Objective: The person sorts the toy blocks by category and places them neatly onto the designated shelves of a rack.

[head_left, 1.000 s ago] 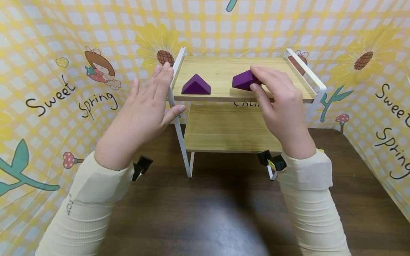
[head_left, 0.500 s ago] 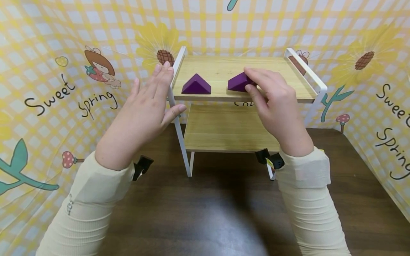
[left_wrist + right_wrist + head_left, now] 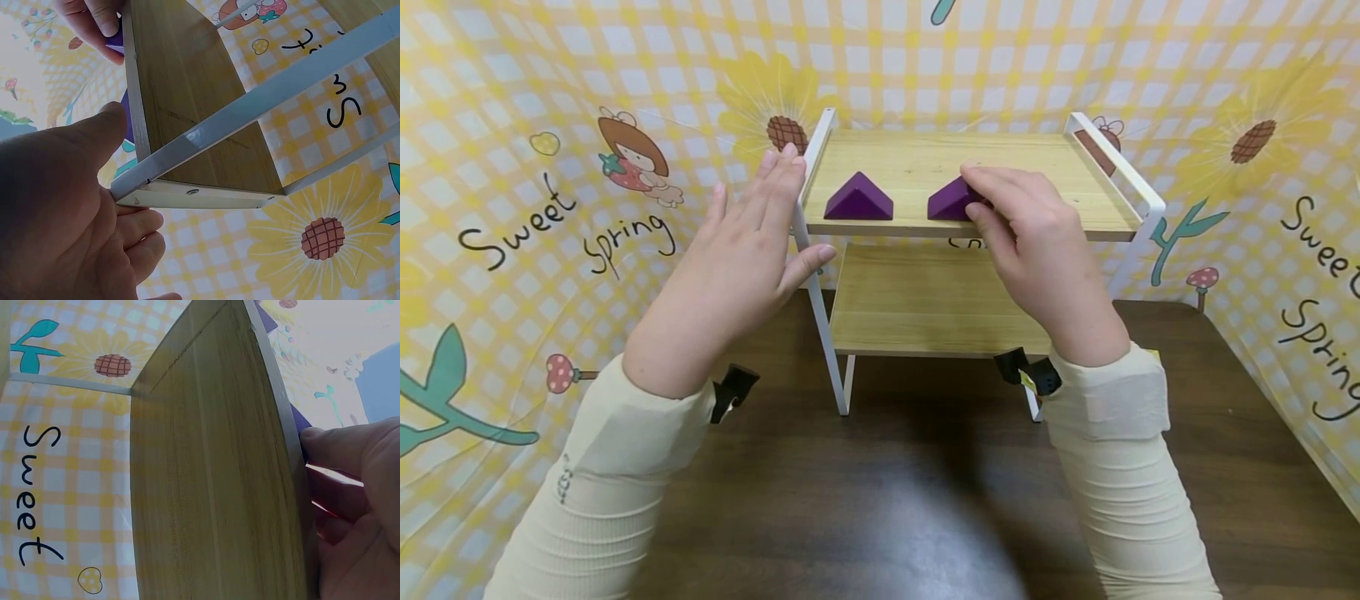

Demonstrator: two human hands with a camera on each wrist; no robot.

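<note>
On the front left of the upper wooden shelf (image 3: pixel 925 158) stands a purple triangular block (image 3: pixel 859 200), its point upward. My right hand (image 3: pixel 1037 242) pinches a second purple block (image 3: pixel 950 198) between thumb and fingers, at the front edge right of the first one; the hand hides its right part. Both blocks are mostly behind the board in the wrist views. My left hand (image 3: pixel 722 258) lies along the left side of the rack with fingers straight and thumb spread. In the left wrist view, its fingers (image 3: pixel 142 240) are at the outside of the white metal frame (image 3: pixel 206 134).
A lower wooden shelf (image 3: pixel 932 300) sits below, between white legs. The rack stands on a dark brown wooden surface (image 3: pixel 865 500). Yellow checked cloth (image 3: pixel 955 67) with flowers and lettering surrounds it. A white side rail (image 3: pixel 1123 171) rises at the right end of the upper shelf.
My right hand has carried its block a little left and down, and it now appears level on the shelf. The left hand and the other block have stayed put.
</note>
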